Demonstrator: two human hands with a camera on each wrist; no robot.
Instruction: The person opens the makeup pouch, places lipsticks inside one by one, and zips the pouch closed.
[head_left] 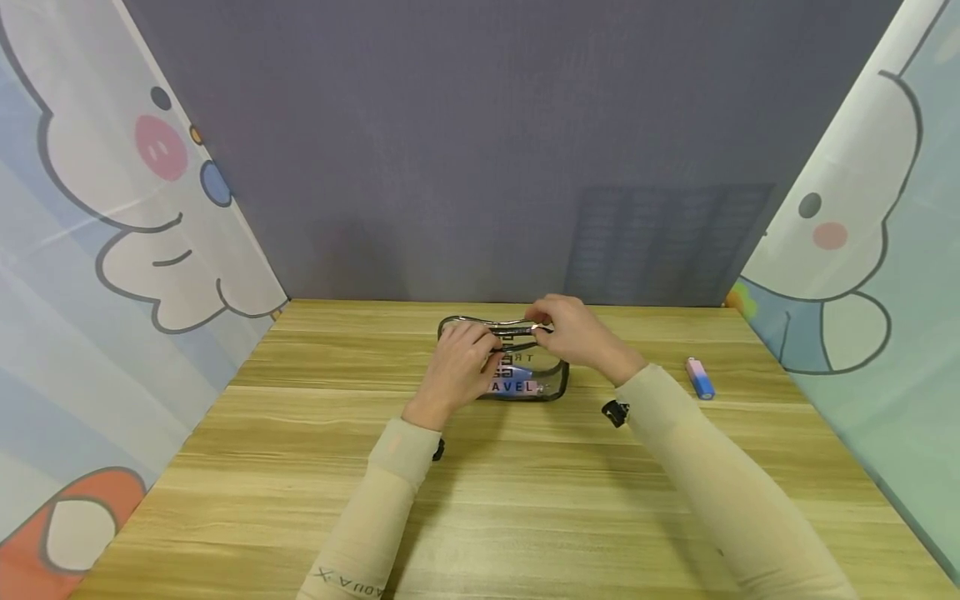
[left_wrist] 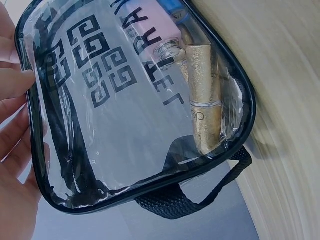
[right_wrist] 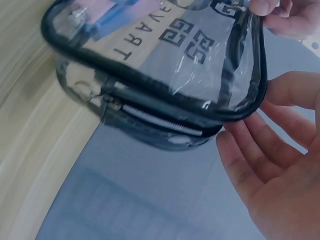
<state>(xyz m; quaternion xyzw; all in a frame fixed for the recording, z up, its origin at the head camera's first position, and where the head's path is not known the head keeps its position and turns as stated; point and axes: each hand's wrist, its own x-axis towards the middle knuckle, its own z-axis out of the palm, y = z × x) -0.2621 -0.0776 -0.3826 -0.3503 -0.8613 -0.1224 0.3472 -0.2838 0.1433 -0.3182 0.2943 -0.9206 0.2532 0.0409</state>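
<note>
Both hands are engaged with one item, a clear bag (head_left: pixel 521 367) with black piping. The left hand (head_left: pixel 459 364) holds the bag's upper rim, its thumb on the near face and its fingers behind. The right hand (head_left: pixel 576 335) holds the same rim farther to the right between thumb and fingers. The bag is at the middle of the table (head_left: pixel 480 517), toward the far edge. Its face bears dark square emblems and the lettering TRAVEL. A zipper (right_wrist: pixel 165 120) with a pale row of teeth runs along one narrow side; its full degree of closure cannot be determined. A black webbing strap (left_wrist: pixel 175 202) projects from the opposite side. Through the clear wall, a gold tube (left_wrist: pixel 204 100) and a pink item (left_wrist: pixel 152 25) are visible, with blue material beside the latter. Outside the bag, a pink-and-blue stick (head_left: pixel 700 378) lies on the table to the right, apart from both hands. Pale sleeves (head_left: pixel 682 433) cover the forearms. A dark grey panel (head_left: pixel 450 150) stands behind the table, flanked by cartoon-printed sheets (head_left: pixel 847 350).
</note>
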